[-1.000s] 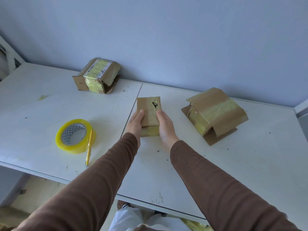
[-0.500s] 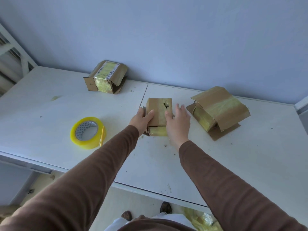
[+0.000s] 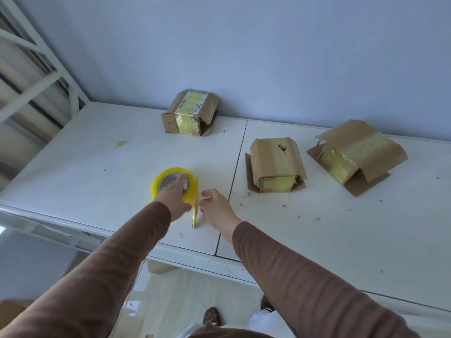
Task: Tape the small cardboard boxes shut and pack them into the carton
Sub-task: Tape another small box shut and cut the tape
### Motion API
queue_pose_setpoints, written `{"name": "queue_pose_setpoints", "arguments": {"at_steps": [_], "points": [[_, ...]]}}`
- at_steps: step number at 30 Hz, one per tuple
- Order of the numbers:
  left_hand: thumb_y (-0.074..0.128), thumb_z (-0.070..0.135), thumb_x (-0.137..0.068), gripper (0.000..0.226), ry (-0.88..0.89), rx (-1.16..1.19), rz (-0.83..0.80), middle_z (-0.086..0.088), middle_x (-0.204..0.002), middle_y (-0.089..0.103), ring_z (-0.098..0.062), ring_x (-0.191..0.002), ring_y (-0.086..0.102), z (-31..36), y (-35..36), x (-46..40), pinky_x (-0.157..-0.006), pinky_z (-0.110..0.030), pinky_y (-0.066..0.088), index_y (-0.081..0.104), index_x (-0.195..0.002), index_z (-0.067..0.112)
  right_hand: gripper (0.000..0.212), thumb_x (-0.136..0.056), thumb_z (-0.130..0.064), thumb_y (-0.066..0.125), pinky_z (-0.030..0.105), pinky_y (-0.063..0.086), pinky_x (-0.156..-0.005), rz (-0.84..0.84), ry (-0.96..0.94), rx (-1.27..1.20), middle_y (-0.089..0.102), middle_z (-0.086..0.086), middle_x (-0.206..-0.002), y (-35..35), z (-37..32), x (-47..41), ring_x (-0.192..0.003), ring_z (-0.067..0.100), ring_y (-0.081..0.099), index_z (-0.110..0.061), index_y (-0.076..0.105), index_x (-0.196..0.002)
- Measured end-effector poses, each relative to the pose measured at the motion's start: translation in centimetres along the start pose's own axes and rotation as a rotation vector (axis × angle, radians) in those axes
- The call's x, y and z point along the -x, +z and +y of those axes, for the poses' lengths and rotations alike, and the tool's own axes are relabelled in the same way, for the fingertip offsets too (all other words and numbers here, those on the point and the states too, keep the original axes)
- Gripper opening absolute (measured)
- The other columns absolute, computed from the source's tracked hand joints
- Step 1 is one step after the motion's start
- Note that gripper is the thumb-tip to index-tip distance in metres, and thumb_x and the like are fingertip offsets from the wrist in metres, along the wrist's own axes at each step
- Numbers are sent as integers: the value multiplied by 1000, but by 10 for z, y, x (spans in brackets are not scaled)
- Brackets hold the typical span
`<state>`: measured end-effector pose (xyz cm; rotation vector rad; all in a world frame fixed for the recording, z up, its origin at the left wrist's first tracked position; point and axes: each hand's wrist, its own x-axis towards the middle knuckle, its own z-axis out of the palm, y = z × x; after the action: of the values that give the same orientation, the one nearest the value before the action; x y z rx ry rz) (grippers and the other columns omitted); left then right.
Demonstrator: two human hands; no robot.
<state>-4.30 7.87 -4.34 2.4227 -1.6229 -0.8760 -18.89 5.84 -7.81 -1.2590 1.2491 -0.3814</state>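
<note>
Boxes: middle box on worktop, flaps loose. I see left hand gripping tape roll; right hand half-open beside yellow cutter. Fetching-tape step, I judge. Next: find tape end, bring roll to box.

Three small brown cardboard boxes wrapped in yellowish tape are lying apart. The middle box with a torn hole is sitting flaps loose; left and beyond it the labelled box; right of it the largest, open-flapped box.
</note>
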Motion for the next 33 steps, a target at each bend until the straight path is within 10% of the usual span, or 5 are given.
{"name": "queue_pose_setpoints", "arguments": {"at_steps": [11, 19, 33], "points": [[73, 30, -91, 77, 165, 406, 115, -6, -123, 57, -26, -114, 57, 12, -8, 4, -95, -34, 46, 33, -156, 39, 8, -97, -24, 55, 36, 49, -74, 278, -292, 154, 67, 0, -95, -5, -27, 15, -87, 21, 65, -18, 60, -96], [70, 24, -92, 38, 13, 936, -127, -5, -104, 73, -25, -93, 70, 49, -13, 12, -93, -43, 54, 63, -129, 34, 27, -106, -21, 43, 38, 49, -86, 287, -516, 571, 47, 4, -118, -50, -52, 25, -100, 22, 58, -20, 62, -126], [67, 23, -96, 13, -6, 951, -207, -8, -92, 73, -22, -79, 69, 77, -8, 10, -77, -36, 57, 69, -110, 24, 9, -98, -19, 62, 24, 21, -44, 643, -709, 1016, 55, -2, -97, -74, -45, 32, -57, 21, 48, -21, 61, -107]]}}
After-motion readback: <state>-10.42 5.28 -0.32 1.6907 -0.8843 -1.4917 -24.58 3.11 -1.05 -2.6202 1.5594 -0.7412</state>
